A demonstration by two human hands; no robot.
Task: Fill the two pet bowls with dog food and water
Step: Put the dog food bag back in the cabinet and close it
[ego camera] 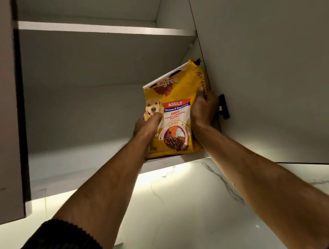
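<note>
Open wall cabinet (96, 103), bottom shelf: left hand (146, 124) and right hand (203, 108) grip the upright dog food bag (175, 111) by both sides, likely to lift it down for pouring.

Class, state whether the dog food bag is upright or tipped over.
Upright, leaning slightly: dog food bag stands on its base on the cabinet shelf.
</note>
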